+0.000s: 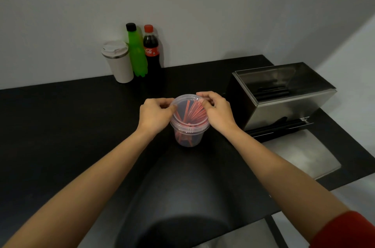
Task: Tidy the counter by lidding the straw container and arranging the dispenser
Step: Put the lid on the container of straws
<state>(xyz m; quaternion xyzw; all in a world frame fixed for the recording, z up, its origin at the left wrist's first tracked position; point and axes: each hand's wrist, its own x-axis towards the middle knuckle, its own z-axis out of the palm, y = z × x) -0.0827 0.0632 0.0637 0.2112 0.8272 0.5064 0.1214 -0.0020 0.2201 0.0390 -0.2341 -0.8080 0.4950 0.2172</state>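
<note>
A clear plastic container (189, 136) holding several red straws stands upright in the middle of the black counter (71, 126). A clear round lid (187, 103) rests on its rim. My left hand (155, 115) pinches the lid's left edge, and my right hand (218, 112) grips its right and far edge. To the right stands a stainless steel straw dispenser (284, 95) with black straws lying in its front slot and a flat steel tray in front.
A beige travel cup (118, 62), a green bottle (138, 53) and a cola bottle (152, 51) stand against the back wall. The counter's right edge runs just past the dispenser. A dark shadow falls on the near counter.
</note>
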